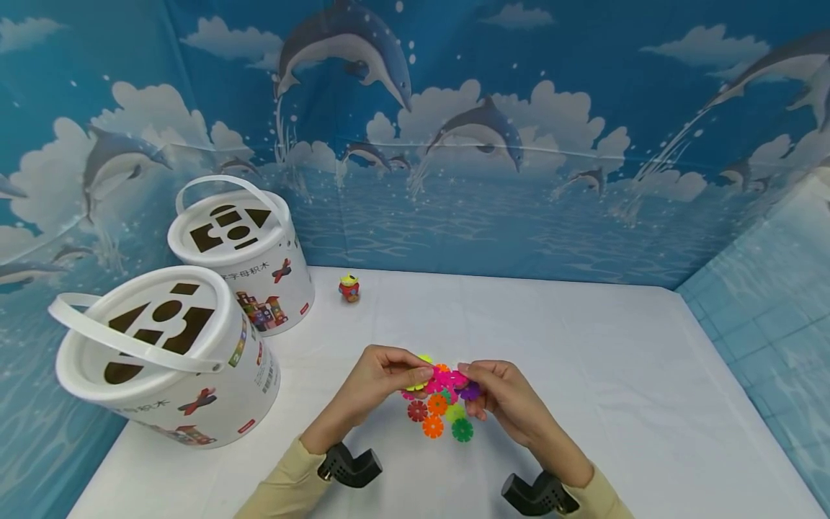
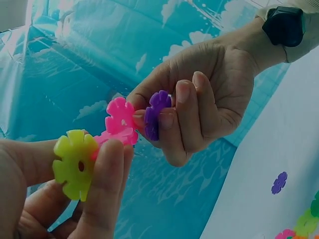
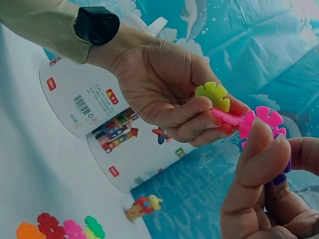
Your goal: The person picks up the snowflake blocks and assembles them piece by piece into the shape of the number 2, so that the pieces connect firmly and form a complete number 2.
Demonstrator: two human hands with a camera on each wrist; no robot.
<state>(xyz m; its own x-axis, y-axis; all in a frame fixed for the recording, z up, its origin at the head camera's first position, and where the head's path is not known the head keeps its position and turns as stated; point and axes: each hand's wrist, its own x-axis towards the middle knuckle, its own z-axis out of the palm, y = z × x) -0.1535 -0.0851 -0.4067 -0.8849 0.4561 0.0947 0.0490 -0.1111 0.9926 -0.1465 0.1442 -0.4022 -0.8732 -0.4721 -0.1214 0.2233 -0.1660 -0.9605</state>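
Observation:
My left hand (image 1: pixel 389 378) pinches a joined pair of flower-shaped plastic linking pieces, a yellow-green one (image 2: pixel 67 159) and a pink one. A second pink piece (image 2: pixel 119 117) stands at an angle against the first, between the two hands. At its other side my right hand (image 1: pixel 509 400) holds a purple piece (image 2: pixel 157 117) between thumb and fingers, touching or close to the pink one. In the right wrist view the thumb covers part of the pink and purple pieces, so whether they interlock cannot be told.
Loose flower pieces lie beneath the hands, among them a red one (image 1: pixel 417 411), an orange one (image 1: pixel 432 426) and a green one (image 1: pixel 462 430). Two white lidded buckets (image 1: pixel 259 375) with handles stand at left. A small toy figure (image 1: pixel 349 288) stands near the table's back edge.

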